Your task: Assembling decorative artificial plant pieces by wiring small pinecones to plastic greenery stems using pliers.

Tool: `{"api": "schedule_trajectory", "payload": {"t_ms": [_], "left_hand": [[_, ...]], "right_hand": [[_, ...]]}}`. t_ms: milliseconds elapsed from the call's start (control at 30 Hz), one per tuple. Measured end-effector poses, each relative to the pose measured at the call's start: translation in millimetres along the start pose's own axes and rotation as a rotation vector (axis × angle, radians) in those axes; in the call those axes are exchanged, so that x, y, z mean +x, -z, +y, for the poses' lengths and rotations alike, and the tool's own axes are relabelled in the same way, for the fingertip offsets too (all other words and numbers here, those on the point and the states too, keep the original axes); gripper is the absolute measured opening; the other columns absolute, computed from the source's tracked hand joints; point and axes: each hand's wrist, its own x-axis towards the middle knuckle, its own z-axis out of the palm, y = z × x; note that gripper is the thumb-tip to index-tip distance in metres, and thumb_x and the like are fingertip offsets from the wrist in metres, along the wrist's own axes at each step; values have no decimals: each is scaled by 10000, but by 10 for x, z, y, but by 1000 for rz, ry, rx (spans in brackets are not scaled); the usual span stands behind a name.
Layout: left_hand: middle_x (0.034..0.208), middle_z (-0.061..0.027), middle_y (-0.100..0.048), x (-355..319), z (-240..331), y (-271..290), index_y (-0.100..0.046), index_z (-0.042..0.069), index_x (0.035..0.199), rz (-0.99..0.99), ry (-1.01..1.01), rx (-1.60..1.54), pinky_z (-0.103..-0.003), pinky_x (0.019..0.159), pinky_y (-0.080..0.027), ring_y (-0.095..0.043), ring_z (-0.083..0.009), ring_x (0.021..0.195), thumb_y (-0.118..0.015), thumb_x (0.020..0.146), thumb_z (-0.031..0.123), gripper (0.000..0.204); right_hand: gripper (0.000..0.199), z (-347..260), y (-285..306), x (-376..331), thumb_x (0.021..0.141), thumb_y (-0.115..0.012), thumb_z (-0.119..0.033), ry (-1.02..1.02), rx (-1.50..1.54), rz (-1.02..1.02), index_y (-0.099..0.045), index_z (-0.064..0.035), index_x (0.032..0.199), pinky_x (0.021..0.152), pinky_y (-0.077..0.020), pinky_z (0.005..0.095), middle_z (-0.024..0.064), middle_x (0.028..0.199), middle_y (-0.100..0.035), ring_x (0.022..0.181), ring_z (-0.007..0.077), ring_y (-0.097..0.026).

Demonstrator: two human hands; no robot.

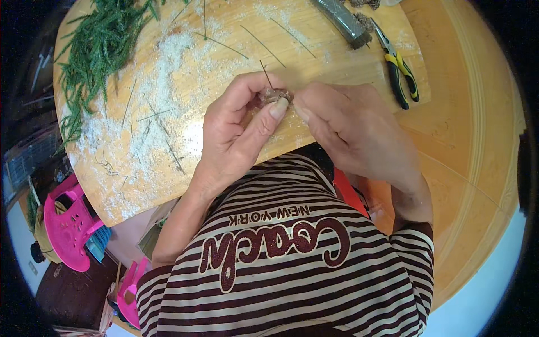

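Sawdust-strewn wooden board, left hand, right hand pinching small brown piece

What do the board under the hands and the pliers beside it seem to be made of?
The board looks like pale unfinished wood: grain lines show, and its surface is dusted with light powder. The pliers seem to have grey metal jaws and handles sleeved in yellow and black plastic or rubber; which of the two cannot be told.

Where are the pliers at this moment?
In the head view, the pliers lie on the right end of the wooden board, just beyond the right hand, near a grey bar.
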Motion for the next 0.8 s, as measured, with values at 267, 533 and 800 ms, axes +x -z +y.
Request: {"api": "schedule_trajectory", "payload": {"t_ms": [267, 533, 800], "left_hand": [[928, -32, -586, -16, 28, 54, -571, -45, 1100, -84, 110, 10, -203, 768, -443, -548, -82, 850, -577, 901, 30, 213], [953, -65, -627, -46, 80, 31, -579, -38, 1105, -133, 264, -260, -225, 777, -480, -590, -103, 866, -594, 890, 31, 226], [955, -103, -642, -86, 116, -5, -570, -43, 1069, -166, 270, -297, -247, 775, -506, -622, -133, 831, -577, 898, 31, 186]], "right_hand": [[50, 74, 94, 8, 872, -545, -56, -29, 97, -126, -528, -16, 898, 525, -401, 363, 117, 685, -522, 584, 267, -551], [134, 191, -17, 79, 919, -560, -127, -230, 932, -21, -568, 6, 909, 561, -430, 235, -16, 727, -562, 665, 42, -528], [116, 113, -123, 117, 922, -544, -115, -248, 992, 25, -559, -16, 864, 566, -416, 176, -10, 733, -556, 659, 26, -511]]}}
